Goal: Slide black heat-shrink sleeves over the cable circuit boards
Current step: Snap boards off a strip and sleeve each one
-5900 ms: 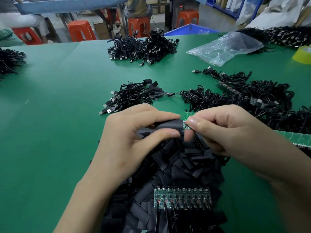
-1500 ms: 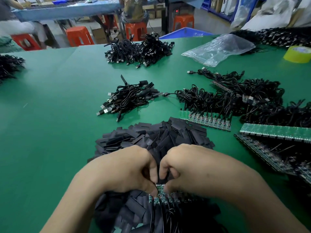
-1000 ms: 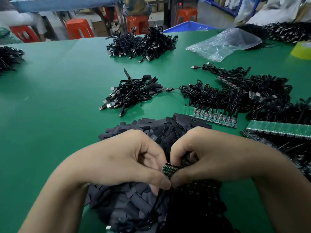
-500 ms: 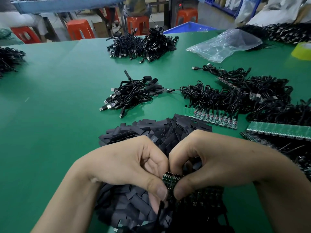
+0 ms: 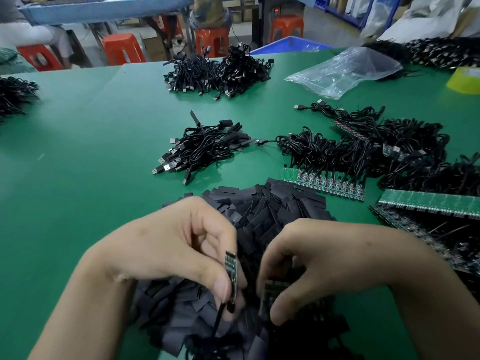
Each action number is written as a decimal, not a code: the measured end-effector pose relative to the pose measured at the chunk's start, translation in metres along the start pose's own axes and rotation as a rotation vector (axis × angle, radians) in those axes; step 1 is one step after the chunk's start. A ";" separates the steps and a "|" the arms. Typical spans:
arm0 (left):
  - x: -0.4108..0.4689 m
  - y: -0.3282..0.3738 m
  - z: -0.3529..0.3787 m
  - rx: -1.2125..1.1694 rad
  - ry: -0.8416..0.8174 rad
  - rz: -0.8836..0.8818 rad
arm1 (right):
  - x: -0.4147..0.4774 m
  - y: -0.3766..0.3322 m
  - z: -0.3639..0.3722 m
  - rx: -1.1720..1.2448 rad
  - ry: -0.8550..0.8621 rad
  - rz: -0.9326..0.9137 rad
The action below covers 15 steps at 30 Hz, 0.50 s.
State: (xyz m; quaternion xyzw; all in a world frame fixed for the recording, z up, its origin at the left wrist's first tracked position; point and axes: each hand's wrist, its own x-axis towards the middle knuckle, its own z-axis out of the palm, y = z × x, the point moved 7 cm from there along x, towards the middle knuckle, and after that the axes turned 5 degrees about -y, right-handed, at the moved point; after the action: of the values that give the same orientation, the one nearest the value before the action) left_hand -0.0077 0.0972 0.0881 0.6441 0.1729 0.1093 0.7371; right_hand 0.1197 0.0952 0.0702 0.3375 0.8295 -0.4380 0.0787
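Two hands work low in the centre of the frame, above a heap of black heat-shrink sleeves (image 5: 272, 203) spread on the green desk (image 5: 78, 152). The left hand (image 5: 176, 255) pinches one small circuit board (image 5: 230, 271) between thumb and curled fingers, holding it roughly upright on edge; a black cable (image 5: 217, 320) hangs from its lower end towards the bottom of the frame. No sleeve is on this board. Just to its right, the right hand (image 5: 324, 266) curls its fingers and thumb round a dark row of boards (image 5: 272, 292) that sits on the heap, though blur hides the exact grip.

Right of centre, another strip of boards (image 5: 324, 181) with cables attached lies beside the heap, and a bare green panel (image 5: 428, 202) lies towards the right edge. A bundle of black cables (image 5: 205, 146) sits in the middle of the frame. A clear plastic bag (image 5: 342, 68) lies at the upper right.
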 end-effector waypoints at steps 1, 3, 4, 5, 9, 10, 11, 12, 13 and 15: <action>-0.002 0.007 -0.003 0.020 0.065 0.047 | -0.002 -0.004 -0.003 0.012 0.035 -0.025; -0.005 0.024 -0.007 0.063 0.224 0.179 | -0.008 -0.018 -0.012 0.143 0.104 -0.150; -0.006 0.033 -0.007 0.103 0.310 0.263 | -0.012 -0.025 -0.016 0.241 0.126 -0.231; -0.007 0.043 -0.008 0.158 0.405 0.358 | -0.014 -0.030 -0.020 0.340 0.155 -0.307; -0.015 0.071 -0.005 0.329 0.691 0.634 | -0.019 -0.041 -0.033 0.516 0.359 -0.476; -0.016 0.071 -0.008 0.397 0.756 0.621 | -0.021 -0.040 -0.038 0.528 0.423 -0.480; -0.017 0.067 -0.013 0.460 0.815 0.577 | -0.025 -0.038 -0.042 0.504 0.486 -0.465; -0.017 0.060 -0.020 0.500 0.849 0.511 | -0.028 -0.035 -0.046 0.464 0.538 -0.434; -0.015 0.051 -0.027 0.551 0.861 0.421 | -0.031 -0.029 -0.049 0.424 0.580 -0.388; -0.008 0.033 -0.039 0.842 0.831 0.200 | -0.035 -0.012 -0.056 0.377 0.638 -0.256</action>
State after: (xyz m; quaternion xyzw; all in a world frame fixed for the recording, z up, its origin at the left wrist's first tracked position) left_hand -0.0280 0.1341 0.1169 0.7972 0.4135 0.3429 0.2755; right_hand 0.1484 0.1168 0.1271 0.3591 0.7525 -0.4622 -0.3018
